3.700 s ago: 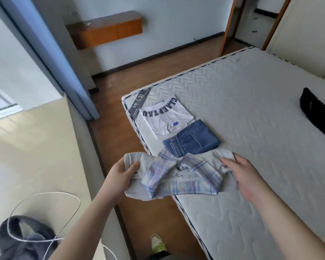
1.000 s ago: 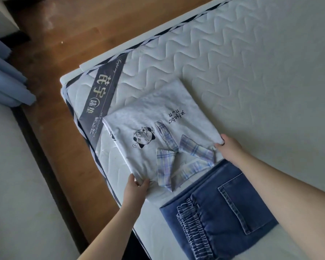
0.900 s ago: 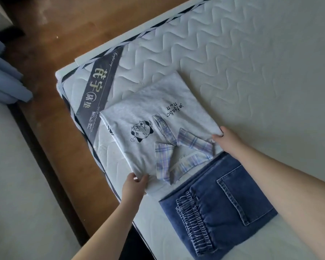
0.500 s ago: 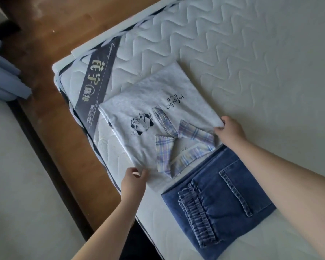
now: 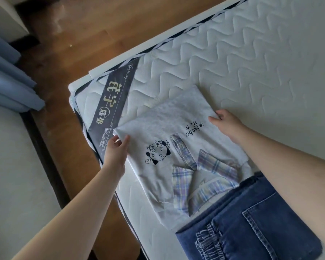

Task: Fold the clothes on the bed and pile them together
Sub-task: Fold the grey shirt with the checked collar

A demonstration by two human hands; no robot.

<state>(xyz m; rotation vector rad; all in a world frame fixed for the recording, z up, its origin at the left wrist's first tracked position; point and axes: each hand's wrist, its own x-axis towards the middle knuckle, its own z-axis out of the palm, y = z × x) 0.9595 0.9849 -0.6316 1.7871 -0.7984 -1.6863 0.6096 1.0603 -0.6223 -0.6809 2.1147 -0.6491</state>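
A folded pale grey shirt [image 5: 169,124] with a plaid collar, a cartoon face and small black lettering lies near the mattress corner. Another white layer of cloth shows under its near left edge. My left hand [image 5: 117,150] pinches the shirt's far left corner, thumb on top. On the far right edge, my right hand [image 5: 226,122] holds the shirt with its fingers curled over the cloth. Folded blue jeans [image 5: 251,224] lie beside the shirt on its near side, touching it.
The white quilted mattress [image 5: 251,62] stretches away to the right and carries a dark label band [image 5: 113,102] at its corner. Wooden floor [image 5: 79,44] runs along the bed's left and far sides. Blue curtains [image 5: 9,81] hang at the left.
Both hands have slid from the shirt's near corners by the jeans up to its far corners. The shirt itself stays where it was laid.
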